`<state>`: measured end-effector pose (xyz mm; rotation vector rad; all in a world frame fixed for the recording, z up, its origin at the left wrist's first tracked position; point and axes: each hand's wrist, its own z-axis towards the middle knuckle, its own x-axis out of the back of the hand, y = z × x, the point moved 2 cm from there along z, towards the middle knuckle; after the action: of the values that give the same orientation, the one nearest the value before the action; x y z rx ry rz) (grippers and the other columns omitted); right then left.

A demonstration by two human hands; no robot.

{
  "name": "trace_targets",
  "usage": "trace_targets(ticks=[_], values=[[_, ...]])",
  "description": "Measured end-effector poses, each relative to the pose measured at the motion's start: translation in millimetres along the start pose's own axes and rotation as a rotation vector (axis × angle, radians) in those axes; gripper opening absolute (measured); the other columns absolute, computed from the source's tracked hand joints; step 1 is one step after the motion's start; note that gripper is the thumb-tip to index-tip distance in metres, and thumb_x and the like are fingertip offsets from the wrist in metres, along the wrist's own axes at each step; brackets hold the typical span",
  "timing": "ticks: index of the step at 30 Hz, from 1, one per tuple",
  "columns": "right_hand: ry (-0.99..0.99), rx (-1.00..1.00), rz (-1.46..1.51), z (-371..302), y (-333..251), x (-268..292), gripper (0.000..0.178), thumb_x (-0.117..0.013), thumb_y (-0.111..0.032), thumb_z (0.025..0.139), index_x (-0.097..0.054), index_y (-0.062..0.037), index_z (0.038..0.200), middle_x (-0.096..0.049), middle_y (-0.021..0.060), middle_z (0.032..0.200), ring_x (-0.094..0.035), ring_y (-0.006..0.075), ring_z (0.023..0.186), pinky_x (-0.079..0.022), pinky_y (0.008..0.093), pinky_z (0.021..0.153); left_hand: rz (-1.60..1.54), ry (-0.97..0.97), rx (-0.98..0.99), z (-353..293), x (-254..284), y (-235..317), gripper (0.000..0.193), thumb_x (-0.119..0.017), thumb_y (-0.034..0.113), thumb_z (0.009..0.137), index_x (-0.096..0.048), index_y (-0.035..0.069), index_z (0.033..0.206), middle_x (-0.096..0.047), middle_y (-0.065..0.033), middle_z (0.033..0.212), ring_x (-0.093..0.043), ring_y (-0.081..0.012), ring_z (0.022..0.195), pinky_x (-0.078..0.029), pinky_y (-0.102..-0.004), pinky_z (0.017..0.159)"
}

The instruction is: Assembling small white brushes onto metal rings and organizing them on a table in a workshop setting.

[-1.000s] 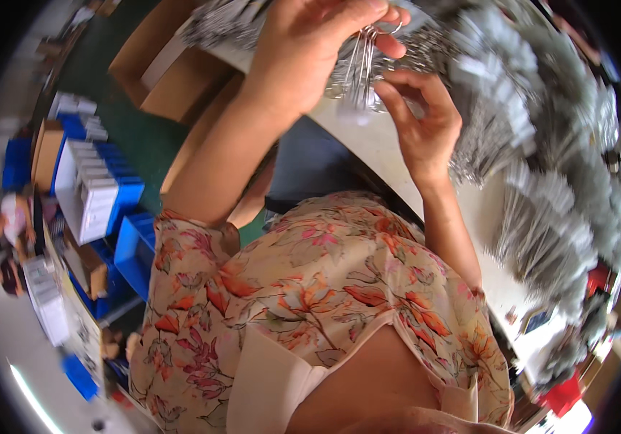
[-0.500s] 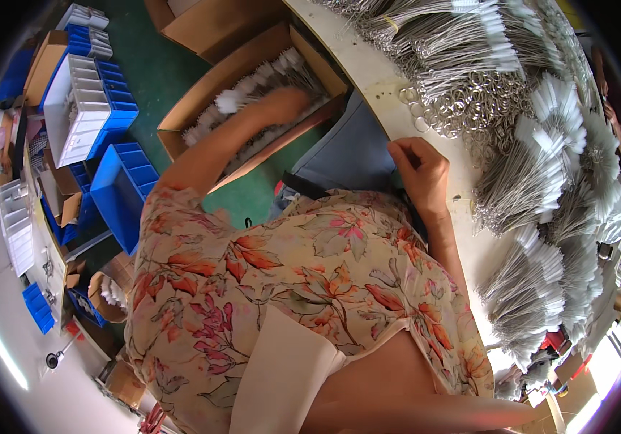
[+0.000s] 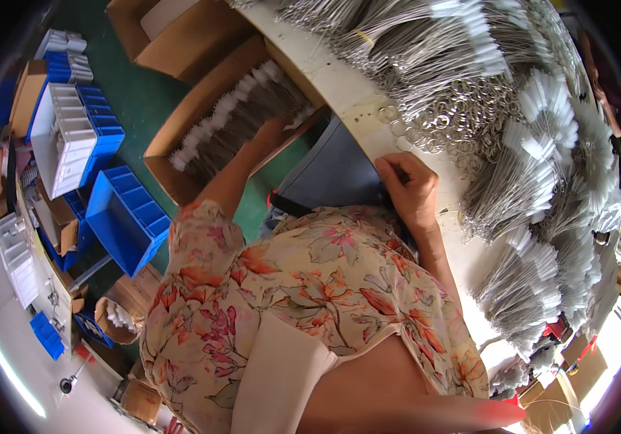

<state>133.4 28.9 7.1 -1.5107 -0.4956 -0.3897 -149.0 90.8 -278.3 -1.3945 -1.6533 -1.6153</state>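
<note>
My left hand (image 3: 273,134) reaches down into a cardboard box (image 3: 157,145) at its near right side wall. Thin brushes (image 3: 234,119) with white bristle heads and grey wire stems lie in rows there. The left fingers are mostly hidden, so what they hold cannot be made out. At the left edge of the table (image 3: 455,249), my right hand (image 3: 410,189) is loosely closed, thumb against curled fingers, with nothing showing in it. Right of it, a loose group of metal rings (image 3: 437,123) lies beside piled bundles of wire-stemmed brushes (image 3: 516,177).
Another cardboard box (image 3: 195,43) adjoins the first at the far side. Blue bins (image 3: 126,220) and white divided trays (image 3: 65,137) stand to the left above a green floor (image 3: 137,90). More brush bundles (image 3: 520,289) cover the table's right side.
My left hand has shifted from over the brushes toward the box's near side wall, uncovering more rows. The right hand stays at the table edge, still closed. The view has turned slightly.
</note>
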Motion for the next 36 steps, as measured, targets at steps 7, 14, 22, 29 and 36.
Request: trace_targets(ticks=[7,14,22,29,36], values=[[-0.237,0.108,0.287,-4.5,-3.6,32.6,0.007,-0.067,-0.007,0.078,-0.065,-0.0011,0.082,-0.064,0.0071,0.076,-0.059,0.0125,0.064,-0.048,0.0261,0.058,-0.514,1.032,-0.087,5.3,205.7,24.3,0.013,-0.052,0.011,0.089,-0.057,0.003,0.097,-0.063,-0.0078,0.092,-0.059,-0.0147,0.081,-0.048,-0.0274,0.075],[-0.075,0.196,0.336,-37.6,-11.4,118.7,0.007,-0.067,-0.004,0.078,-0.065,-0.0004,0.083,-0.063,0.0077,0.076,-0.059,0.0133,0.068,-0.046,0.0268,0.059,-0.593,0.565,-0.629,149.1,349.8,313.2,0.026,-0.048,0.013,0.093,-0.055,-0.004,0.111,-0.062,-0.0116,0.105,-0.06,-0.0181,0.094,-0.044,-0.0273,0.086],[0.47,0.003,-0.031,-58.3,-1.7,248.2,0.01,-0.067,-0.004,0.075,-0.066,-0.0022,0.085,-0.062,0.0073,0.074,-0.058,0.0154,0.063,-0.047,0.0267,0.055,0.509,0.048,-0.266,382.0,292.9,368.9,0.034,-0.061,0.038,0.078,-0.067,0.008,0.094,-0.065,-0.0148,0.096,-0.061,-0.0314,0.093,-0.046,-0.0395,0.082],[0.33,0.36,-0.597,16.0,7.4,270.8,0.02,-0.069,-0.009,0.07,-0.065,-0.0117,0.089,-0.06,0.002,0.088,-0.057,0.0204,0.083,-0.046,0.0339,0.077,0.29,0.028,-0.287,410.4,279.9,341.3,0.026,-0.064,0.033,0.077,-0.065,0.007,0.082,-0.066,-0.0114,0.08,-0.063,-0.0237,0.074,-0.047,-0.0363,0.071],[0.158,0.273,-0.771,50.3,39.7,255.7,0.013,-0.067,-0.011,0.075,-0.065,-0.0093,0.088,-0.063,0.0023,0.089,-0.06,0.0189,0.084,-0.046,0.0314,0.08,-0.15,-0.062,-0.036,391.7,291.9,350.8,0.02,-0.064,0.025,0.079,-0.061,0.006,0.081,-0.066,-0.004,0.072,-0.061,-0.0126,0.057,-0.045,-0.0271,0.051]])
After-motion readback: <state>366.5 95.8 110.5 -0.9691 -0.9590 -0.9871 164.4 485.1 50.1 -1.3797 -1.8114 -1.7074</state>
